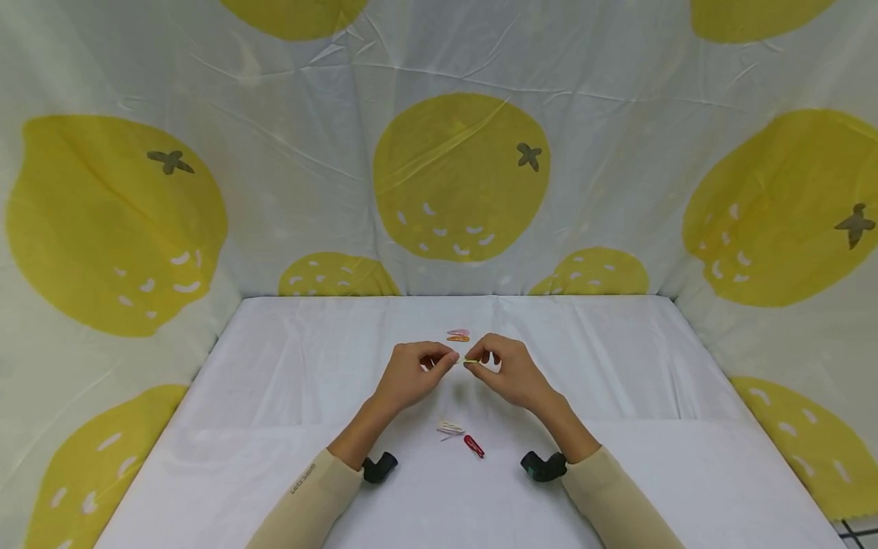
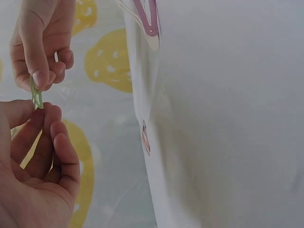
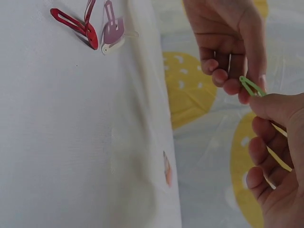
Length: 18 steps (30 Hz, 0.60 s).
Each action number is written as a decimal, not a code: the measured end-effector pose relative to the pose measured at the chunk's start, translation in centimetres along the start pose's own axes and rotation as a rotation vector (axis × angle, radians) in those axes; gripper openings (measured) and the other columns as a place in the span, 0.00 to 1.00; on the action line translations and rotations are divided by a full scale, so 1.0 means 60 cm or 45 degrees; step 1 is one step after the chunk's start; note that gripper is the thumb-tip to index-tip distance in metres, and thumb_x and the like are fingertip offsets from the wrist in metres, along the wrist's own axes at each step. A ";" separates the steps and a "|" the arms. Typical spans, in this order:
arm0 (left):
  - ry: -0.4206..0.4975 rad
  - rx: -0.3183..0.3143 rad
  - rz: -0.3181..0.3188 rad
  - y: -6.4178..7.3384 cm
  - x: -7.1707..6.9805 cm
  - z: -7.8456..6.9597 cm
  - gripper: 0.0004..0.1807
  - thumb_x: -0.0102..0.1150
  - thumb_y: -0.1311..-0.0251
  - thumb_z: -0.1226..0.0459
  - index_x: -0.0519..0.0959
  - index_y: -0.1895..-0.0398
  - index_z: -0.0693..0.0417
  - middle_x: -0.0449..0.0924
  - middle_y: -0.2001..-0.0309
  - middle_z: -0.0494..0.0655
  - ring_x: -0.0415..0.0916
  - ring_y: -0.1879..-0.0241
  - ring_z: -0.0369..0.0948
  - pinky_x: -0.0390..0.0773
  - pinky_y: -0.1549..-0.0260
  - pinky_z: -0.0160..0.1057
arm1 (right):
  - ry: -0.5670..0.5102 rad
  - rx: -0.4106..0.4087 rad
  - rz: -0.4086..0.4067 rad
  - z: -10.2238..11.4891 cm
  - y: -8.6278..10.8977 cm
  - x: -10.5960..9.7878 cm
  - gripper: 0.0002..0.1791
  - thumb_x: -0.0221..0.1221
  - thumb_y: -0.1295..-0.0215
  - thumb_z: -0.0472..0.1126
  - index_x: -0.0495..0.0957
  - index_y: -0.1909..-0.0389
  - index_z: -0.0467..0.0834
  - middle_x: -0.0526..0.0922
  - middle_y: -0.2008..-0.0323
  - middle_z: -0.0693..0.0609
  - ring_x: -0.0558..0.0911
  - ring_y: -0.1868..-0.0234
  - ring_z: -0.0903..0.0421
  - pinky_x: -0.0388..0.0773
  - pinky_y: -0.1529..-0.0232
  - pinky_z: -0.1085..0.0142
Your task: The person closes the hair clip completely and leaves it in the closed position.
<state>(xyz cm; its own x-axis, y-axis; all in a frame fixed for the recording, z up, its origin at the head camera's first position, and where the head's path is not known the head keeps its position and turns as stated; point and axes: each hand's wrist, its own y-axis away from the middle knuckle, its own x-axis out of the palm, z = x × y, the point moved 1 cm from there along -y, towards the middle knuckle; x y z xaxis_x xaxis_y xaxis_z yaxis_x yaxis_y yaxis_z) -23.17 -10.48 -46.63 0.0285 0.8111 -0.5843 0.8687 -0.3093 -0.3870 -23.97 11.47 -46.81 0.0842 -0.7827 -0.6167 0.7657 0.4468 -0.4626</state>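
Above the white table, my left hand and right hand meet at a small green snap hair clip. My right thumb and fingers pinch one part of the clip. At its other part are the thumb and fingertips of my left hand, which pinch it too. The clip's two arms look spread apart in the right wrist view. Beyond the hands lie a pink hair clip and an orange hair clip.
Nearer me on the white tablecloth are a small bunch of pale hair clips and a red hair clip. A mauve clip shows among them in the right wrist view. Lemon-print cloth hangs around the back and sides.
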 end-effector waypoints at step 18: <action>0.106 0.274 0.017 -0.018 -0.003 0.010 0.17 0.72 0.36 0.59 0.86 0.44 0.47 0.88 0.47 0.37 0.83 0.62 0.32 0.85 0.64 0.43 | -0.119 0.073 -0.101 -0.002 -0.007 -0.007 0.03 0.66 0.30 0.41 0.85 0.61 0.54 0.86 0.67 0.61 0.77 0.67 0.61 0.78 0.65 0.56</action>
<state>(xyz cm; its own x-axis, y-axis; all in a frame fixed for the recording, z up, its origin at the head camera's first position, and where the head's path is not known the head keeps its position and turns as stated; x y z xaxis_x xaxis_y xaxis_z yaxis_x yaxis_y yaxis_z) -24.44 -10.61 -46.53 0.0880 0.8415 -0.5330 0.7425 -0.4121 -0.5281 -24.37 11.65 -46.45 0.0791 -0.8528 -0.5162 0.8073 0.3586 -0.4687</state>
